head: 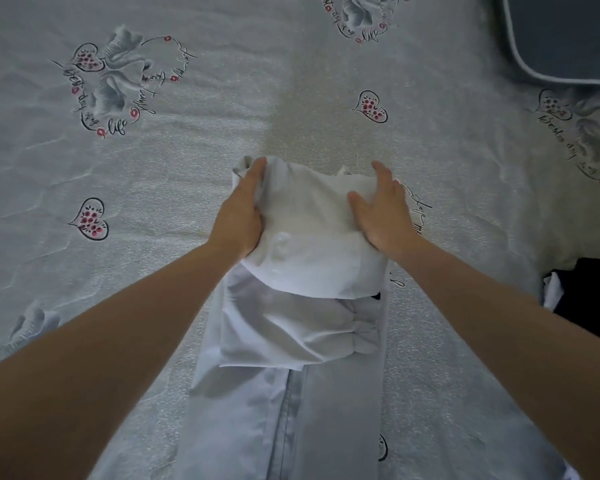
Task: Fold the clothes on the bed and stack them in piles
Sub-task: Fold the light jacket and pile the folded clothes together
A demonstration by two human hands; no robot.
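White shirt [312, 237]: I am seeing it lying lengthwise in the middle of the bed [153, 168] in the head view, folded into a narrow strip that is running from the near edge toward the centre, with its far end turned back over itself into a thick bundle.
Folded bundle: it is sitting on top of the strip, and a sleeve fold [291, 327] is showing just below it, closer to me.
Left hand [241, 213]: I am watching it lie flat against the bundle's left side, fingers straight and together, pressing the cloth.
Right hand [383, 209]: it is resting on the bundle's right side with fingers spread and the thumb lying across the top of the fabric; I cannot tell whether any cloth is being pinched.
Bed sheet: grey, printed with hearts [90, 220] and swans [118, 74], and it is wrinkling lightly around the shirt.
Dark garment [586, 292]: it is lying at the bed's right edge, well apart from the shirt.
Dark pillow [568, 32]: it is occupying the far right corner.
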